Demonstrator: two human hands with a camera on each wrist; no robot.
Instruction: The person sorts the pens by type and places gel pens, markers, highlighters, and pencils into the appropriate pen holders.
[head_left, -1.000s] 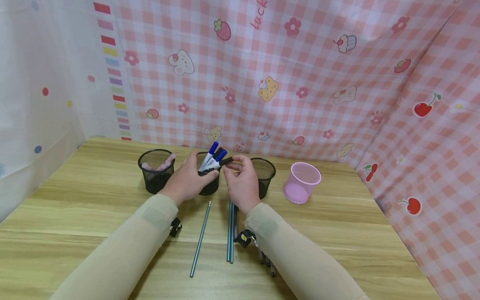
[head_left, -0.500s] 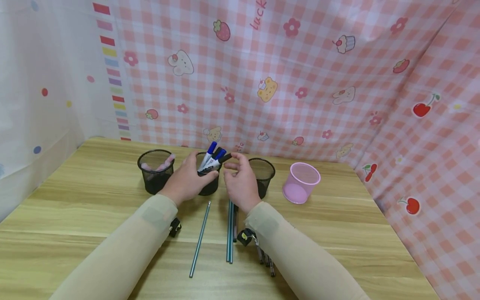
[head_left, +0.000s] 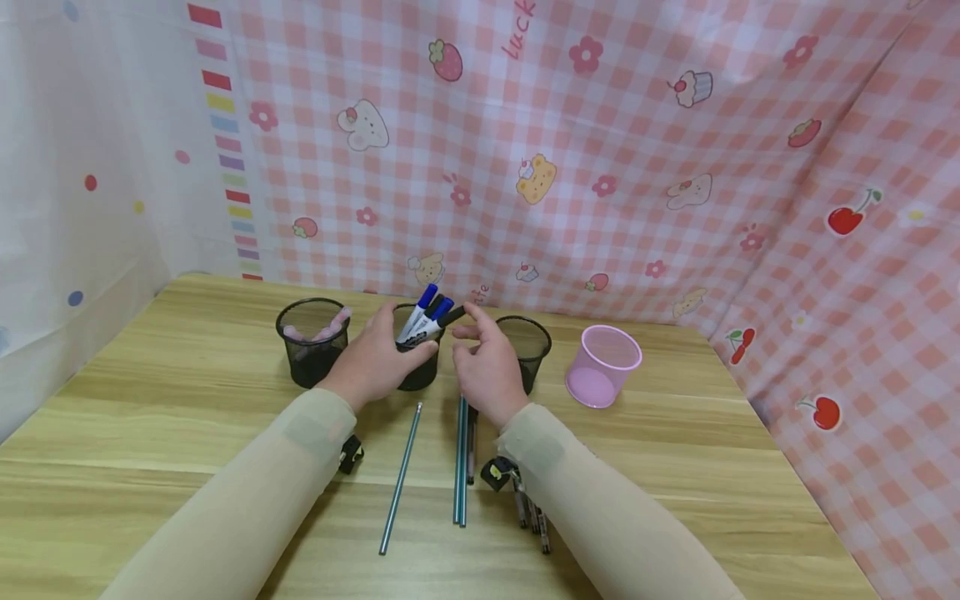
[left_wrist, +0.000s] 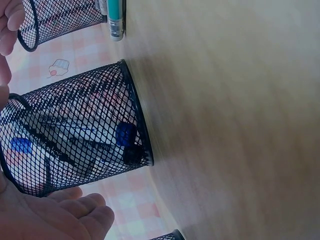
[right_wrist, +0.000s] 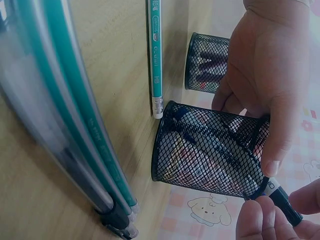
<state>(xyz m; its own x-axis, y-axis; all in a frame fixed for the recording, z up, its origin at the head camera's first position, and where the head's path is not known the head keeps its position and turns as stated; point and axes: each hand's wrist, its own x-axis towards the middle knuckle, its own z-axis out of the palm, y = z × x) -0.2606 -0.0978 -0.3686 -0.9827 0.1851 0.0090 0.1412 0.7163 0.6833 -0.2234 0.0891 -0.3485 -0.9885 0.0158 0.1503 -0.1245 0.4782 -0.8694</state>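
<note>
Mid-frame, black mesh cup [head_left: 418,377] with markers [head_left: 430,325]: likely light, stiff, tippy; best held round the middle. Left hand [head_left: 372,354] grips its side; right hand [head_left: 489,367], loosely spread, holds nothing, fingertip at black cap [head_left: 452,316].

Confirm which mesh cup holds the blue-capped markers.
The second cup from the left, black, between the left hand and right hand. Two blue caps rise above its rim; none show at the leftmost cup, third cup or pink cup.
</note>
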